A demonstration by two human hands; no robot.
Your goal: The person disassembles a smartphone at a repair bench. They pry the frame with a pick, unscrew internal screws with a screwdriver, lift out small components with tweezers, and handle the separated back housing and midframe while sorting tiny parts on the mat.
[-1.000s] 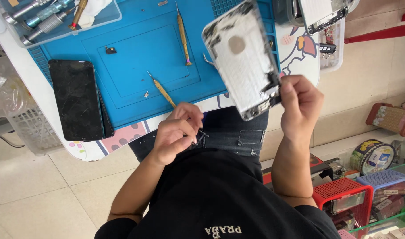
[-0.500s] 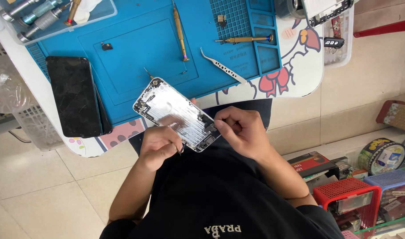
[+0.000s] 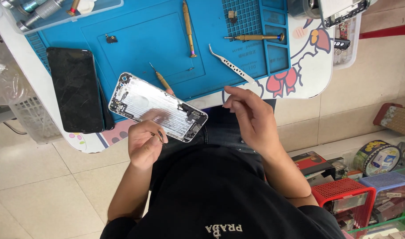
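An opened silver phone housing point(image 3: 156, 106) rests tilted across the near edge of the blue work mat point(image 3: 145, 35). My left hand point(image 3: 142, 144) grips its near long edge, thumb on the inside face, with a thin dark bit between the fingers. My right hand point(image 3: 251, 117) hovers apart from the housing, fingers spread and holding nothing, just below the curved metal tweezers point(image 3: 231, 66). A small gold screwdriver point(image 3: 160, 79) lies by the housing's far edge.
A black phone with a cracked screen point(image 3: 75, 88) lies at the mat's left. Two more gold screwdrivers point(image 3: 188, 28) point(image 3: 255, 37) lie further back. A clear tool tray point(image 3: 56, 11) sits top left. On the floor stand a red basket point(image 3: 344, 194) and a tape roll point(image 3: 377, 157).
The housing came down from close to the camera to the mat's near edge. My right hand let go of it and moved right, towards the tweezers. My left hand now holds it.
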